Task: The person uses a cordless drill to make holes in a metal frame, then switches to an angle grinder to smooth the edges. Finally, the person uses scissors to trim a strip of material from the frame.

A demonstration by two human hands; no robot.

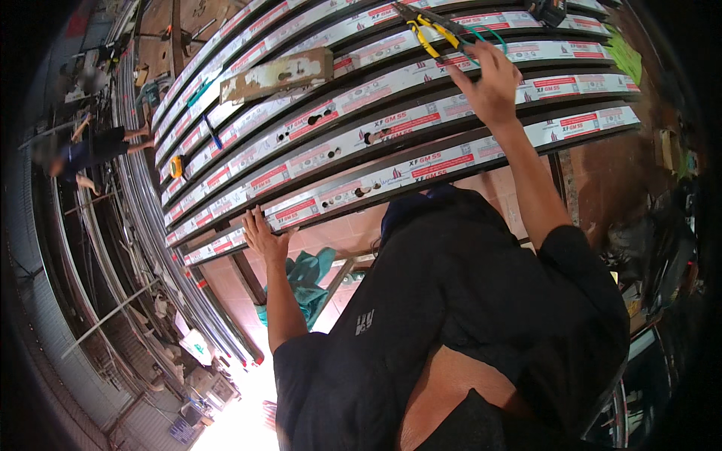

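Long metal bars, each with a white and red printed film strip, lie side by side in front of me. My left hand point(262, 234) rests with spread fingers on the left part of the nearest bar point(353, 191). At the upper right, my right hand point(492, 86) reaches over the bars. Its thumb and fingers are apart around the handle ends of yellow-and-black pliers point(430, 34), whose jaws point up and left. A thin teal loop point(492, 36) shows beside those fingers. The bars have round and slotted holes.
A worn wooden block point(278, 75) lies across the bars, with a blue pen point(214, 135) and a yellow tape measure point(177, 166) farther left. A black tool part point(549, 11) sits top right. Green cloth point(301, 278) hangs below. Another person point(98, 150) is at far left.
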